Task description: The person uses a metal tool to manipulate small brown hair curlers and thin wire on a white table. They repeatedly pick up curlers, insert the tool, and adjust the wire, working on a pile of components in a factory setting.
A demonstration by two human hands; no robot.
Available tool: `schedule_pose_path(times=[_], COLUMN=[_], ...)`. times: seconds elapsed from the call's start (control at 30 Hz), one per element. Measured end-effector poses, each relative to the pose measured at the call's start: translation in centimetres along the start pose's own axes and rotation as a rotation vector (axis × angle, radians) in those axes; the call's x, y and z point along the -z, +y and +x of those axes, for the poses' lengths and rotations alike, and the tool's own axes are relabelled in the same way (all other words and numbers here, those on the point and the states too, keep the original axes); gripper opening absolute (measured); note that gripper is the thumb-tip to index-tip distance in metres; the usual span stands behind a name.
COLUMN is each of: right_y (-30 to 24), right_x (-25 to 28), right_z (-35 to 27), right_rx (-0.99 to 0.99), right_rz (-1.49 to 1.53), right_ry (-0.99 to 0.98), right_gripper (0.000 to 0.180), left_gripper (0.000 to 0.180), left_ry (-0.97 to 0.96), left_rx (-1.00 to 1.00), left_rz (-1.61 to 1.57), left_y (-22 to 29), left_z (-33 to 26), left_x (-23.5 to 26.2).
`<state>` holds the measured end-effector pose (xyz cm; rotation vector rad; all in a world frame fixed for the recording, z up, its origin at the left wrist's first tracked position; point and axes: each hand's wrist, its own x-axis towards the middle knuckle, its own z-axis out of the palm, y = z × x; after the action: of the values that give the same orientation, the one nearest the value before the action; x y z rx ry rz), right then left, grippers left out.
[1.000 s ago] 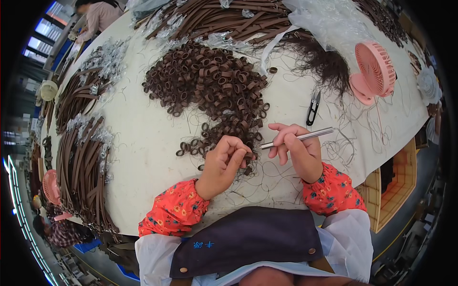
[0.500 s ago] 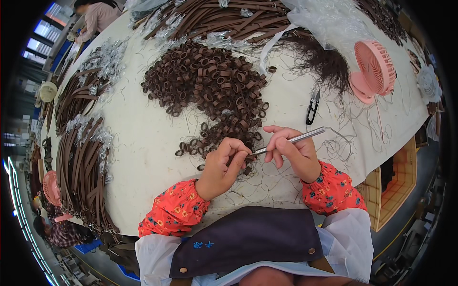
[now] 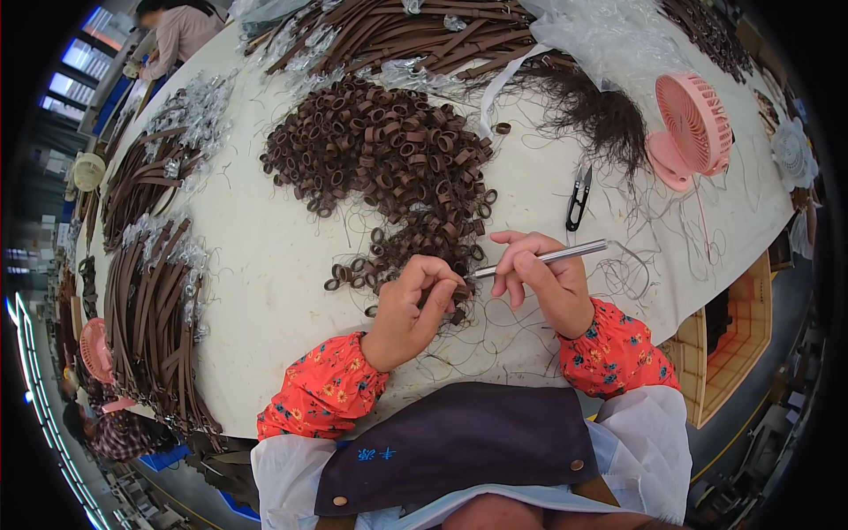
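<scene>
My left hand [image 3: 408, 309] is closed, with thumb and forefinger pinching a small brown strap loop [image 3: 460, 292]. In my right hand [image 3: 549, 281] is a slim silver metal tool [image 3: 579, 252], held like a pen. Its narrow end meets the loop at my left fingertips; the very tip is too small to make out. Just beyond my hands spreads a large heap of similar brown loops [image 3: 371, 141], with loose dark threads around it. Black thread snips [image 3: 579, 201] lie on the table beyond my right hand.
Bundles of brown straps [image 3: 155, 309], partly wrapped in clear plastic, lie along the left side; more straps [image 3: 424, 40] lie at the back. A pink fan [image 3: 693, 128] stands at the far right beside a tangle of dark threads [image 3: 601, 110]. A wooden crate [image 3: 738, 340] is beyond the table's right edge.
The metal tool has swung slightly flatter: its rear end is lower and its narrow end a little higher. My left hand keeps its pinch on the loop, almost still.
</scene>
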<state>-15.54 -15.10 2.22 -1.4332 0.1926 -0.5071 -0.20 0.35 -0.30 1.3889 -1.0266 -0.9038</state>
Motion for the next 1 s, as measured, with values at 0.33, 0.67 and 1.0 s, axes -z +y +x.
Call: schedule_pose_path(times=[0.33, 0.67, 1.0], right_y=[0.5, 0.8, -0.6], right_x=[-1.4, -1.6, -0.8], right_z=[-0.2, -0.3, 0.0], right_rx=[0.188, -0.169, -0.021], right_rz=[-0.613, 0.097, 0.113], right_ry=[-0.032, 0.078, 0.172], right_gripper=[0.034, 0.035, 0.022], left_gripper=[0.015, 0.016, 0.011], left_ry=[0.010, 0.001, 0.137], left_rx=[0.047, 0.155, 0.117], left_rz=[-0.249, -0.294, -0.165], left_y=[0.4, 0.8, 1.2], left_z=[0.3, 0.1, 0.4], left_x=[-0.2, -0.6, 0.2])
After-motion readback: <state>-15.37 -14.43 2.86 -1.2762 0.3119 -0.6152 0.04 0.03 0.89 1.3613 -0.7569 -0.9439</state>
